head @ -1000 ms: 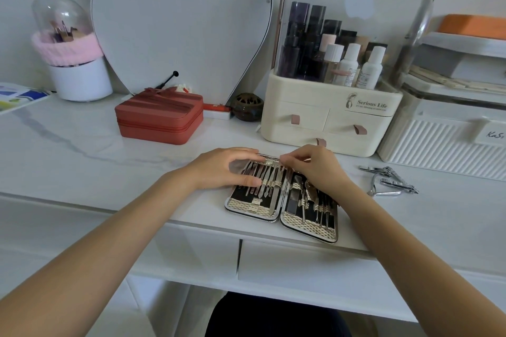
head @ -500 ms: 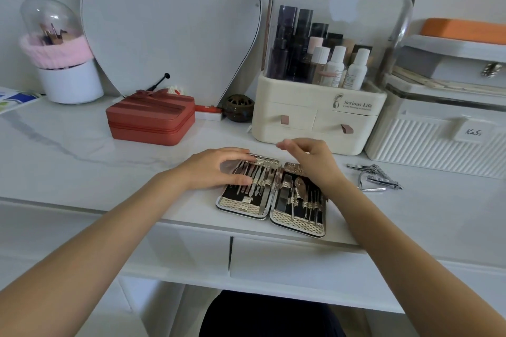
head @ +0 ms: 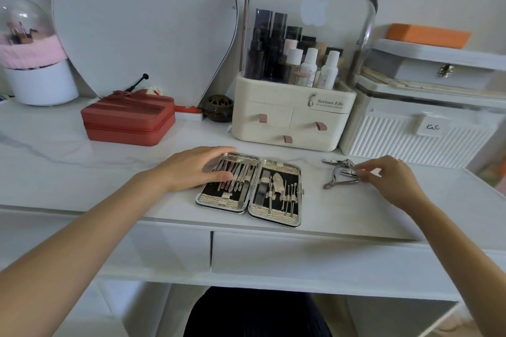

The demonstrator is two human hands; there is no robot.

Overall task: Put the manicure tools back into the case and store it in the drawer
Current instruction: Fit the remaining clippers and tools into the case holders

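Right hand (head: 388, 176), right of centre in the frame, fingers curled down onto a small heap of loose manicure tools (head: 341, 172); grip pinching a silver nail clipper (head: 349, 172) at the heap's right edge. Beside it, a cuticle nipper (head: 335, 180) and another clipper, all lying on the white table (head: 82, 161) just right of the case.

Left hand (head: 195, 168), at centre, grip relaxed and holding nothing, fingers stretched flat over the upper left part of the open manicure case (head: 250, 189), thumb along the tools in the left half. Case spread flat near the table's front edge, both halves lined in black with a gold woven border, steel tools held in loops in each half.

Below the table's front edge, two white drawers (head: 301, 254), both closed.

Behind the case, at upper centre, a cream cosmetics organiser (head: 293, 117) with a clear domed lid, bottles inside and three small drawers. To its left, a small dark round jar (head: 219, 107), then a red zipped box (head: 128, 120). At far left, a white pot (head: 41, 82) with pink trim and a clear dome. At right, a white ribbed box (head: 416, 139) with a label, an orange block (head: 427, 35) stacked above.
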